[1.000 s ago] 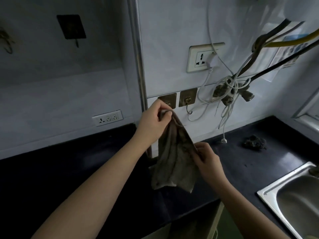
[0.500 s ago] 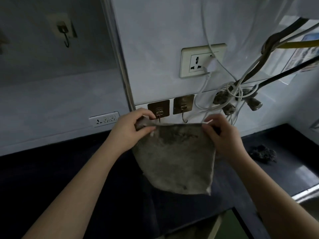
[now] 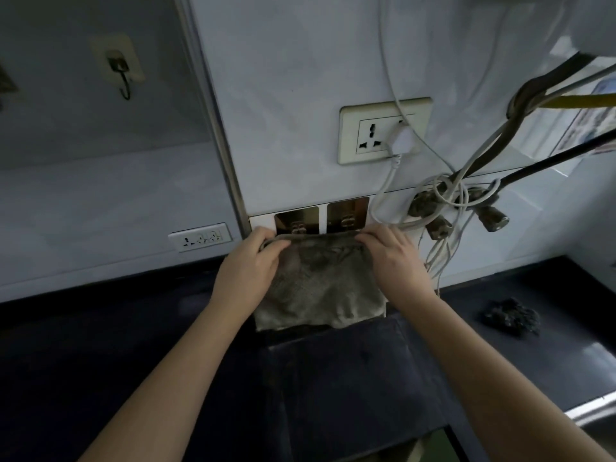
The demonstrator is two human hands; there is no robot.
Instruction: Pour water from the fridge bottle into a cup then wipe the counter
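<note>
Hanging high on the left wall is a small dark metal hook [image 3: 124, 82] on a pale square adhesive pad, and something dark at the very left edge is cut off by the frame. Lower on that wall sits a narrow white socket strip [image 3: 200, 237]; its markings are too small and blurred to read. A dull metal corner strip [image 3: 218, 135] runs down the wall's edge.

Just right of it, two shiny brass-coloured plates [image 3: 321, 215] sit side by side on the wall, their lower parts hidden behind the cloth [image 3: 320, 285]. This grey, stained, coarse-woven cloth hangs flat against the wall above the black counter [image 3: 100, 345], its top edge stretched between the two hands. The left hand [image 3: 248, 271] pinches the upper left corner with curled fingers; the right hand [image 3: 393, 261] pinches the upper right corner likewise. The hands are apart, the cloth's width between them. Whether the cloth is caught on the plates' hooks cannot be told.

Above is a cream wall socket [image 3: 383, 130] with a white plug pushed in, no lettering legible. White and black cables [image 3: 453, 198] tangle beside it round two grimy valve fittings. A printed sheet [image 3: 590, 128] at the right edge is cut off and unreadable. A dark, ragged scrubber [image 3: 510, 316] lies on the counter, and a sliver of steel sink rim [image 3: 593, 408] shows lower right.
</note>
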